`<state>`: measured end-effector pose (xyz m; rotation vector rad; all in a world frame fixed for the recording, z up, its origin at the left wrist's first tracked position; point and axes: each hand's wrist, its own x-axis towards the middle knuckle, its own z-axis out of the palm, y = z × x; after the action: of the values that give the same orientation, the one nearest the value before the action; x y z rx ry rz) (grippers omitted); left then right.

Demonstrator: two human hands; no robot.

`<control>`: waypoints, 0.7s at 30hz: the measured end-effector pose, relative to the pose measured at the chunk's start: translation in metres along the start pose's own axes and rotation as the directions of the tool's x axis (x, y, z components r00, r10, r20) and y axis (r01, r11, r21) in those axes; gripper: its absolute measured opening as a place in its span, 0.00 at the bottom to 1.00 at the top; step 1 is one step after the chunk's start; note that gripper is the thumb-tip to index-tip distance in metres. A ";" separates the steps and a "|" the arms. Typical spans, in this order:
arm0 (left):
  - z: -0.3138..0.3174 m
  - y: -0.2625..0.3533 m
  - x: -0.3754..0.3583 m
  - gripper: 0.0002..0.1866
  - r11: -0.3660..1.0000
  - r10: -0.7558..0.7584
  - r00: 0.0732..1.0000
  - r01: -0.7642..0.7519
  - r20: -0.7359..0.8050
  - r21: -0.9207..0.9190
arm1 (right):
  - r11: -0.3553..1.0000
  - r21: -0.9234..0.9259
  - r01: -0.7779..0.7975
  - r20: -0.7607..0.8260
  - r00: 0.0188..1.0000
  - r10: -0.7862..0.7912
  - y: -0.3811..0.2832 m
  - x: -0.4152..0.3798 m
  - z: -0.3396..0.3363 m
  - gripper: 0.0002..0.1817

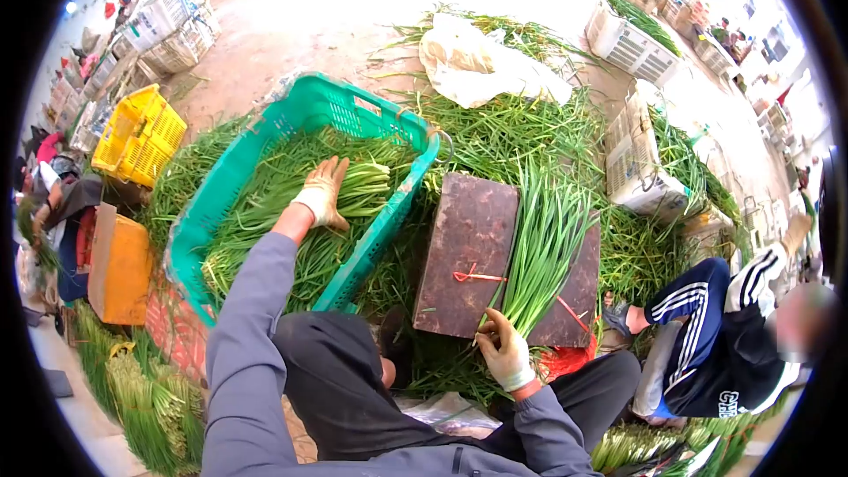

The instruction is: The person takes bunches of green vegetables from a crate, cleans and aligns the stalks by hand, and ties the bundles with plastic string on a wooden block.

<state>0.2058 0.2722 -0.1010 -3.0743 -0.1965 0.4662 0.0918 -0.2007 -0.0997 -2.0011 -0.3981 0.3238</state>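
Note:
My left hand (324,192), in a pale glove, rests with its fingers apart on the green stalks (291,168) lying in the green crate (185,234). A loose bunch of long green stalks (543,252) lies across a dark board (468,238). At the near end of that bunch, my right hand (505,352), also gloved, pinches a thin stalk between thumb and fingers. Red ties (478,276) lie on the board, one left of the bunch and one right of it.
White crates (632,46) of greens stand at the right, near a seated person (724,336) in dark striped clothes. A yellow crate (140,135) and an orange box (119,265) are at the left. Loose greens and a white sack (468,57) lie beyond the board.

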 end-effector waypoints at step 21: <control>-0.045 0.002 -0.169 0.32 0.755 0.160 0.699 -0.541 -0.697 -0.370 | 0.446 0.298 -0.844 0.871 0.431 0.234 -0.104 0.167 0.070 0.46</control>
<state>0.0589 0.2482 -0.0087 -3.5967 0.4004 -0.8207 0.2020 -0.0312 -0.0459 -1.0110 0.0530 1.5748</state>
